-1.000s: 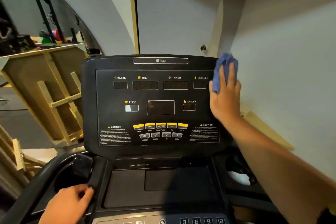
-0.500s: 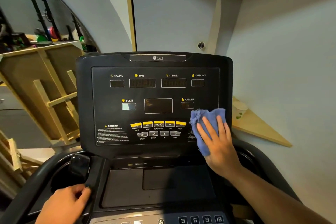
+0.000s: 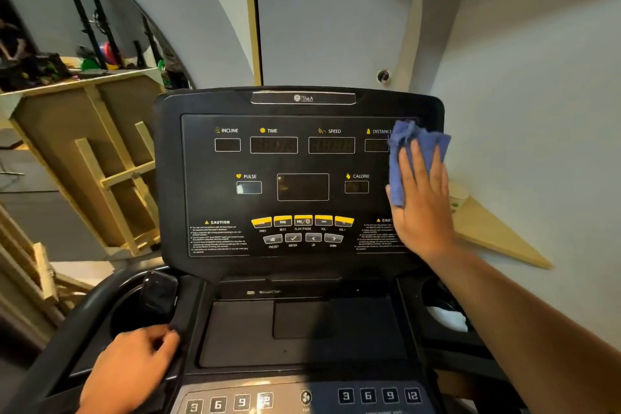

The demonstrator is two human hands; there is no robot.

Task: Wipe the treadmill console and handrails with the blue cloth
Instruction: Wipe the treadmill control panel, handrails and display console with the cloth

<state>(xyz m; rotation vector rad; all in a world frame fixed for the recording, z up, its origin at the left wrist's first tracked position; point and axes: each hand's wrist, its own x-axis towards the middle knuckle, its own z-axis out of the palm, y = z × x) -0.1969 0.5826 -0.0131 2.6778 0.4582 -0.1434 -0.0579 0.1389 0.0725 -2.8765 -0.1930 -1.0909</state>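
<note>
The black treadmill console [image 3: 302,178] fills the middle of the view, with its display windows and yellow buttons facing me. My right hand [image 3: 421,202] lies flat on the console's right side and presses the blue cloth [image 3: 411,151] against the panel near the DISTANCE label. The cloth sticks out above and to the left of my fingers. My left hand [image 3: 131,370] rests at the lower left, gripping the edge of the console's lower tray beside the left handrail [image 3: 67,323]. The right handrail is mostly hidden behind my forearm.
A dark phone-like object [image 3: 159,296] stands in the left cup holder. Something white [image 3: 448,318] lies in the right cup holder. A wall is close on the right, with a wooden panel [image 3: 494,232] leaning on it. Wooden frames [image 3: 111,171] stand to the left.
My right hand swept the cloth from the console's upper right edge down to the lower right, and it is now back up on the right side near the top. My left hand stayed put.
</note>
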